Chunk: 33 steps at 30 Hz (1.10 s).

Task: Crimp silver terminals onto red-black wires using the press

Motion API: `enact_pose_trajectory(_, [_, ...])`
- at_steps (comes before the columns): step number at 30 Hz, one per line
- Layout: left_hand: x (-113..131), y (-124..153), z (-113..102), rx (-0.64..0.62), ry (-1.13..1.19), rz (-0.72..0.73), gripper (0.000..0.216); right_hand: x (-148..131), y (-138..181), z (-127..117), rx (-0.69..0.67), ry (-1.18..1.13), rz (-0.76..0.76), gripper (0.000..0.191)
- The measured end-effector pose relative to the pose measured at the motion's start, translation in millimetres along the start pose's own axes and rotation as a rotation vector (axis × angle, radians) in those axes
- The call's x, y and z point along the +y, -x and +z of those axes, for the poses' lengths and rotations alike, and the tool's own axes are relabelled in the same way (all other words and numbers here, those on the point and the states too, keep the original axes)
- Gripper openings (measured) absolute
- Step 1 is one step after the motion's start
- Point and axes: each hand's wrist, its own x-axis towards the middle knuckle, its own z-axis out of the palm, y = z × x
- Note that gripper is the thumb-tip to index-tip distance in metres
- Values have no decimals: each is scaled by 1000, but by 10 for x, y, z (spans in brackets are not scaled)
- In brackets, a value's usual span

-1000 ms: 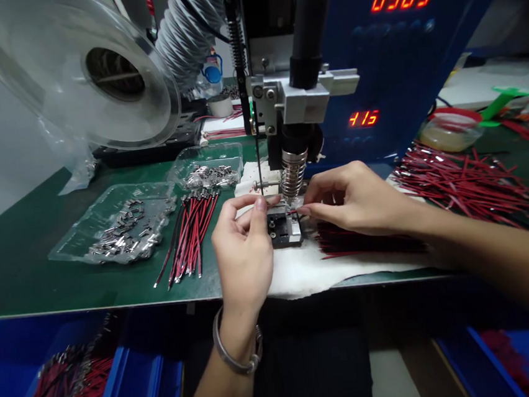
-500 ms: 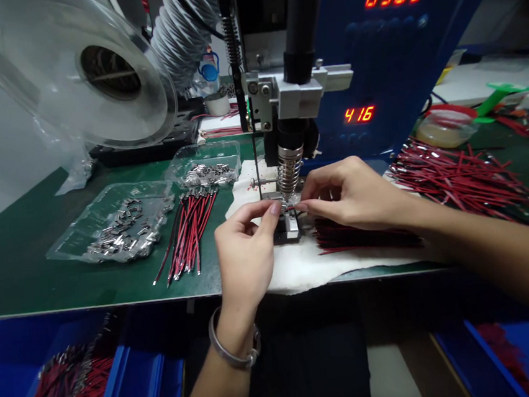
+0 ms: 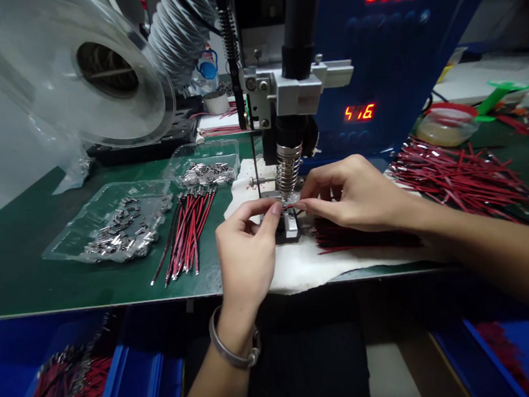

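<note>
Thumb and forefinger of my left hand (image 3: 249,243) pinch a small part, likely one of the metal connectors, at the machine's small metal fixture (image 3: 290,224); the fingertips mostly hide it. From the other side, my right hand (image 3: 346,194) pinches a thin red wire (image 3: 294,206) whose end reaches the same spot. Right above both sets of fingertips stands the soldering machine's spring-wrapped tip (image 3: 288,168). A row of red and black wires (image 3: 366,235) lies under my right hand on white paper (image 3: 299,270).
Left of my hands are two clear trays (image 3: 58,246) of small metal connectors and a bundle of finished-looking wires (image 3: 188,231). A large wire pile (image 3: 463,179) lies at the right. The blue machine housing (image 3: 347,41) rises behind. Blue bins (image 3: 137,385) sit below the table edge.
My hands stay almost still at the fixture, both still pinching. The whole view has shifted very slightly.
</note>
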Motion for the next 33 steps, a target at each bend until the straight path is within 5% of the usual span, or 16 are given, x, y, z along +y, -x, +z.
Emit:
enact_pose_trajectory(10, [-4, 7, 44, 80, 241, -76, 24, -32, 10, 16, 21, 8, 47, 17])
enact_pose_trajectory(33, [-58, 26, 12, 76, 187, -70, 25, -79, 24, 44, 41, -19, 148, 15])
